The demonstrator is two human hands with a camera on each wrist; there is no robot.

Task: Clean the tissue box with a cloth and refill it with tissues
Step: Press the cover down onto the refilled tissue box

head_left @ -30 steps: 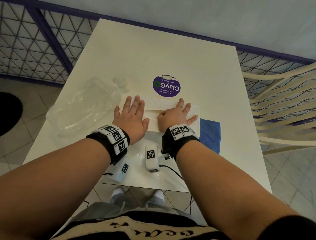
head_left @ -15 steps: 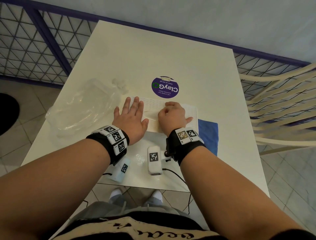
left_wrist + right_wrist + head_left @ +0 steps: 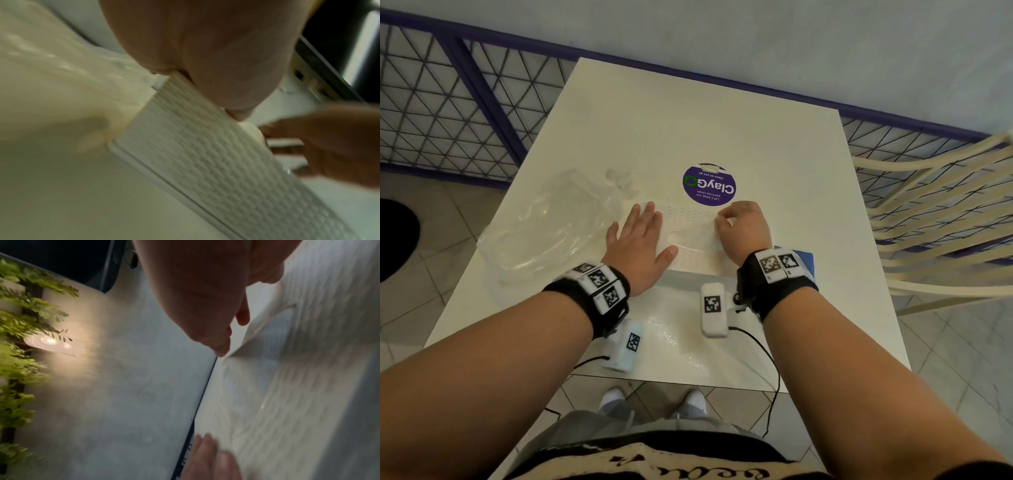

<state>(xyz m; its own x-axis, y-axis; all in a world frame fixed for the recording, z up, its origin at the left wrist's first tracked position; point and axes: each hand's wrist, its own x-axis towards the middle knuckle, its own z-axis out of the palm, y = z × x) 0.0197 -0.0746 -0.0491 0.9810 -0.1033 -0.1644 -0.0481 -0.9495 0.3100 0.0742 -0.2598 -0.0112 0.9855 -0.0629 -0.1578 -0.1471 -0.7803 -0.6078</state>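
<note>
- Tissue box (image 3: 688,236), white with a woven-looking pattern, lies flat on the white table (image 3: 688,120), just in front of the round purple ClayGo sticker (image 3: 709,185).
- Left hand (image 3: 638,248) lies palm down on the left end of the box, fingers straight and close together, thumb spread out to the side along the near edge.
- From the left wrist view, the left hand (image 3: 205,56) presses on the patterned top of the box (image 3: 236,162), and the box's raised rim runs along the table beside it.
- Right hand (image 3: 744,229) sits over the right part of the box with its fingers curled in; the fingertips meet at the top surface near the oval opening.
- From the right wrist view, the right hand (image 3: 205,305) pinches the edge of a thin white tissue sheet (image 3: 267,318) between thumb and finger, and the sheet stands tilted up off the surface below; this view is blurred.
- Blue cloth (image 3: 799,262) lies on the table at the right end of the box, mostly hidden behind the right wrist.
- Crumpled clear plastic bag (image 3: 551,226) rests on the table to the left of the box, just beside the left hand.
- Cream slatted chair (image 3: 935,219) stands at the right side of the table.
</note>
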